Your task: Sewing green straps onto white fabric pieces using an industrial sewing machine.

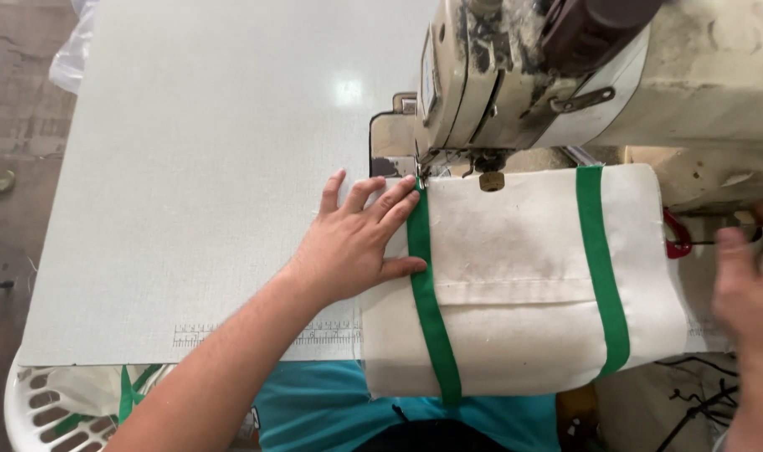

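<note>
A cream canvas bag piece [515, 276] with two green straps lies on the sewing table [205, 167], its top edge under the machine's presser foot [423, 167]. My left hand [356, 243] rests flat on the bag's left edge, fingers spread and touching the left green strap [427, 293] near the needle. My right hand [750, 293] is blurred at the right frame edge, off the bag, near a red-handled tool [676, 236]; whether it holds anything is unclear. The right green strap [603, 268] runs down the bag.
A worn cream industrial sewing machine [565, 75] fills the upper right. A printed ruler [264, 335] marks the table's front edge. A white plastic basket [42, 410] with green-strapped fabric sits lower left. A plastic bag [67, 63] lies on the floor beyond the table.
</note>
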